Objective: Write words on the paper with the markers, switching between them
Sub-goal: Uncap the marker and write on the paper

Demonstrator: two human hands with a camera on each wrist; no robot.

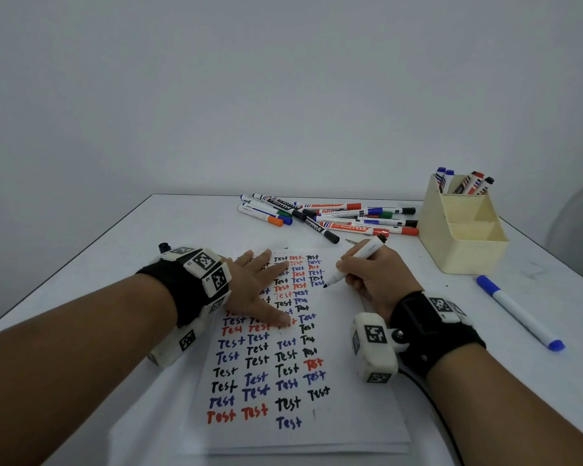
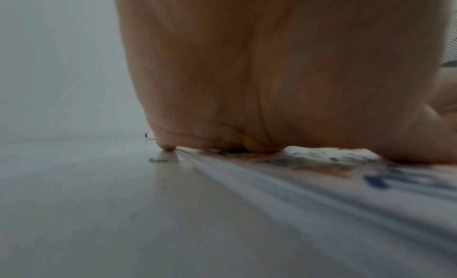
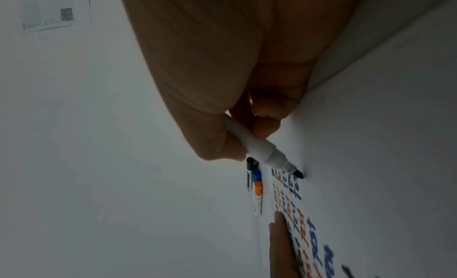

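Note:
A white sheet of paper (image 1: 350,415) lies on the table, covered with rows of "Test" in black, blue and red. My left hand (image 1: 260,287) lies flat on its upper left part, fingers spread and straight; the left wrist view shows the palm (image 2: 247,77) pressed down at the paper's edge (image 2: 321,204). My right hand (image 1: 374,274) grips an uncapped white marker with a black tip (image 1: 350,264), the tip touching the paper beside the top right words. In the right wrist view the marker (image 3: 257,145) is pinched between thumb and fingers, tip on the paper (image 3: 371,165).
A heap of capped markers (image 1: 327,215) lies at the back of the table. A cream organiser (image 1: 461,230) with several markers stands at the back right. A blue capped marker (image 1: 519,312) lies alone right of the paper. A black cap (image 1: 164,247) sits beyond my left wrist.

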